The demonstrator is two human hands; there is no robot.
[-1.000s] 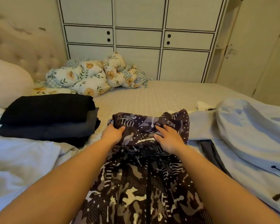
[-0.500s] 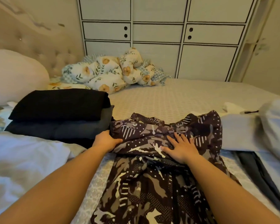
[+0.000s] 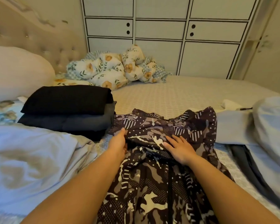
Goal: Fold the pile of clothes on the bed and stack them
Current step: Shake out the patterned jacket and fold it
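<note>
Bedroom w/ a white panelled wardrobe (image 3: 160, 34) at back and a tufted headboard (image 3: 39, 41) far left. Bed (image 3: 176, 96) has a pale patterned cover. Your camo-print garment (image 3: 152, 183) lies spread in front of you at centre, its far end folded back over itself. Your left hand (image 3: 119, 145) is at the fold's left edge, fingers straight & together, touching the fabric. Your right hand (image 3: 179, 147) lies flat on the fold, fingers spread, pressing down. Stack of folded dark clothes (image 3: 68, 109) sits just left of the garment, black piece on top. White sheet (image 3: 27, 159) near left; pale blue clothing (image 3: 265, 126) on right, unfolded. Floral duvet (image 3: 113, 70) bunched at back, cream pillow (image 3: 18, 71) far left.
</note>
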